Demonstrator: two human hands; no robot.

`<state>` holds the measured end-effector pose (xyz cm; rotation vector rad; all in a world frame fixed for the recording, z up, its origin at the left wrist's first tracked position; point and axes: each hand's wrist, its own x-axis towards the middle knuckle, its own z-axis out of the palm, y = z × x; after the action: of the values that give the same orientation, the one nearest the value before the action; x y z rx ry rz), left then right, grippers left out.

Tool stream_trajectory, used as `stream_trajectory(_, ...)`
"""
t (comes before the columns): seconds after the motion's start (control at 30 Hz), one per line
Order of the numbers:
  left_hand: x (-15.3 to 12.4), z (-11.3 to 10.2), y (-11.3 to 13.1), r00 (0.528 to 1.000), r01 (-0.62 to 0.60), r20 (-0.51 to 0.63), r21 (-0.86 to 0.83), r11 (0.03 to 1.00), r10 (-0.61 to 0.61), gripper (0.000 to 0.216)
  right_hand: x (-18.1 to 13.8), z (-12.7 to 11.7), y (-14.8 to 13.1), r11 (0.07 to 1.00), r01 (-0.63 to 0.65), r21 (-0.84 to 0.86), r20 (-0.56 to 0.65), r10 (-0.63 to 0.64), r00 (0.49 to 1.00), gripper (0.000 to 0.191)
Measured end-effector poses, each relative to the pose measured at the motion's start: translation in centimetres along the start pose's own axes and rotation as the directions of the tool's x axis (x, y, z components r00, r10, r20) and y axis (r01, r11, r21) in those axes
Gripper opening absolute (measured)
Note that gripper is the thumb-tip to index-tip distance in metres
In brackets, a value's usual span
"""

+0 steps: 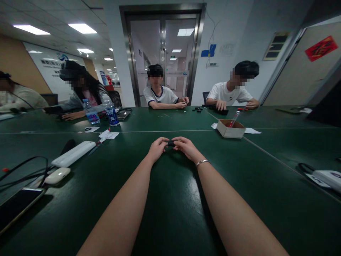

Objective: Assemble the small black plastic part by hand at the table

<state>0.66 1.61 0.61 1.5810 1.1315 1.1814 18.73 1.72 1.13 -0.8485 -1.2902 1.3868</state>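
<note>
Both my arms stretch forward over the dark green table (170, 199). My left hand (157, 147) and my right hand (186, 146) meet at the fingertips, each pinched on a small black part (171, 143) held between them just above the table top. The part is mostly hidden by my fingers. A silver bracelet (201, 162) sits on my right wrist.
A small cardboard box (230, 128) with a pen in it stands ahead to the right. To the left lie a white power strip (73, 153), a white charger (57, 175), cables and a phone (18, 206). Two water bottles (101, 113) stand further back. Several people sit around the table.
</note>
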Motion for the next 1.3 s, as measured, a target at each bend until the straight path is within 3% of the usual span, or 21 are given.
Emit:
stream_trajectory(0.67,-0.4,-0.1,0.6,0.999,-0.018,-0.042,-0.033,0.999,0.016,0.022,0.0,0.2,-0.1,0.998,-0.006,-0.065,0.027,0.008,1.0,0.024)
stream_trajectory(0.97,-0.3,0.0,0.7,0.997,0.002,-0.082,-0.068,0.998,-0.007,0.019,0.3,0.5,0.1,0.982,-0.001,-0.188,0.082,0.017,0.996,0.026)
stream_trajectory(1.3,-0.1,-0.1,-0.3,0.997,-0.069,-0.023,0.071,0.995,0.07,0.028,1.0,0.4,1.2,0.917,0.065,-0.395,0.036,-0.055,0.998,0.027)
